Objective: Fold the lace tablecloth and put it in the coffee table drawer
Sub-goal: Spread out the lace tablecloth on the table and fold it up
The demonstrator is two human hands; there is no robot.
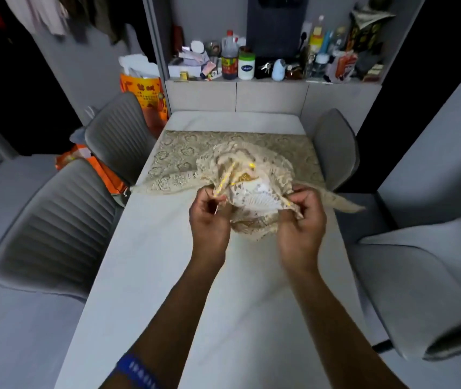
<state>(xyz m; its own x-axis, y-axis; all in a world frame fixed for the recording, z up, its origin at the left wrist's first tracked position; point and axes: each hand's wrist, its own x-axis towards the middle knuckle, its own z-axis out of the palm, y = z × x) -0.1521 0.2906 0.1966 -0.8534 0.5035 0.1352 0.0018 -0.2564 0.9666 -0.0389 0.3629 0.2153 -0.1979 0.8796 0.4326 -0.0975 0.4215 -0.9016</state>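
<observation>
A long pale desk [167, 276] ran away from the person toward a shelf [274, 80] full of bottles and jars. Grey chairs stood on both sides: two on the left [55, 228] and two on the right [420, 290]. An orange bag [148, 99] leaned behind the far left chair.

The lace tablecloth [184, 161] lay on the far half of the desk. Its flat part was spread from the left edge to the right edge, so its long side ran across the desk. A corner hung a little over the left edge. The near middle part was bunched up into a heap and lifted toward the person. One thin end of it stuck out to the right, past the right hand, pointing at the right chair.

Both arms reached forward over the bare near part of the desk. A blue band [136, 372] sat on the left arm.

The left hand [209, 217] was curled, with its fingers pinching the near edge of the bunched lace. The right hand [302, 220] was curled too, and its fingers pinched the lace edge on the other side. The hands were near each other, and a stretch of white lace was pulled between them. Thin yellow trim [225, 181] showed in the folds just above the left hand.
</observation>
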